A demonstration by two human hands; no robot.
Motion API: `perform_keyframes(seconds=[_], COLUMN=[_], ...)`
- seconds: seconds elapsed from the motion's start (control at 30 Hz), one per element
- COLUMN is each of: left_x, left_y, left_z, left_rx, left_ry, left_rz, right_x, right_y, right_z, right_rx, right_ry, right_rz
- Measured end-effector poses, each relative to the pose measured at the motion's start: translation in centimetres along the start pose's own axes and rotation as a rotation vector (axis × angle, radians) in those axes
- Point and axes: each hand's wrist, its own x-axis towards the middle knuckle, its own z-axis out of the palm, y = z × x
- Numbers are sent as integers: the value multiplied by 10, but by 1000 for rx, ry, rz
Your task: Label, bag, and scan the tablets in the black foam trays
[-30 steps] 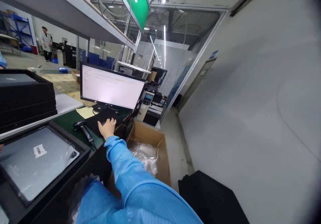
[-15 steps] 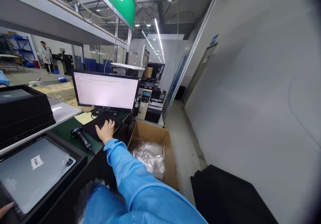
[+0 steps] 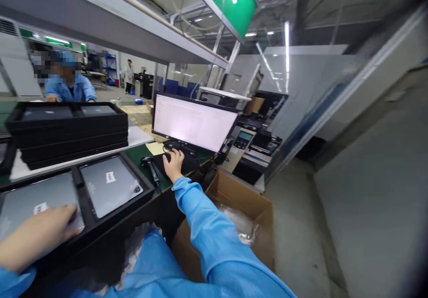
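Note:
My right hand (image 3: 174,165) is cupped palm down on a black mouse pad (image 3: 159,161) in front of the monitor (image 3: 194,122). Whatever lies under its curved fingers is hidden. My left hand (image 3: 47,229) reaches over a tablet (image 3: 26,195) in the left bay of a black foam tray (image 3: 147,190). Its fingers lie over the tablet's right side, with the thumb apart near the lower corner. A second tablet (image 3: 109,184) with a white label fills the right bay. Between tray and pad rests a black barcode scanner (image 3: 151,169).
Stacked black trays (image 3: 73,133) stand behind the tray, with a co-worker (image 3: 70,84) in blue beyond them. A cardboard box (image 3: 267,218) holding clear plastic is beside the bench. A label printer (image 3: 242,142) stands right of the monitor. A shelf (image 3: 110,30) hangs overhead.
My view has swung left, bringing the whole tray and the co-worker into sight. My left hand now lies over the left tablet. The text on the screen differs. My right hand stays on the pad.

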Motion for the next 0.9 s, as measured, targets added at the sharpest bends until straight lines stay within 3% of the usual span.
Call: perform_keyframes(seconds=[0.07, 0.13, 0.3, 0.37, 0.5, 0.6, 0.7, 0.8, 0.9], left_x=[-7, -10, -22, -27, -23, -12, -7, -9, -13], left_y=[-4, -5, -14, -8, 22, 34, 30, 26, 27], left_z=[6, 10, 20, 24, 23, 18, 15, 18, 25], left_rx=[-28, -73, -125, -168, -46, 7, -24, -27, -18], left_ry=[5, 4, 148, 154, 150, 75, 13, 23, 56], left_rz=[-113, -137, -207, -254, -187, -177, -123, -97, -72], right_x=[4, 3, -17, -28, -50, -62, -70, -77, -81], right_y=[-30, -68, -162, -191, -243, -275, -297, -301, -291], right_z=[-4, -9, -11, -3, 23, 42, 56, 68, 82], right_rx=[39, 78, 290, 421, 587, 639, 702, 802, 918], right_ry=[14, -17, -238, -331, -456, -495, -510, -568, -659], right_rz=[-129, -304, -734, -850, -973, -957, -845, -638, -390])
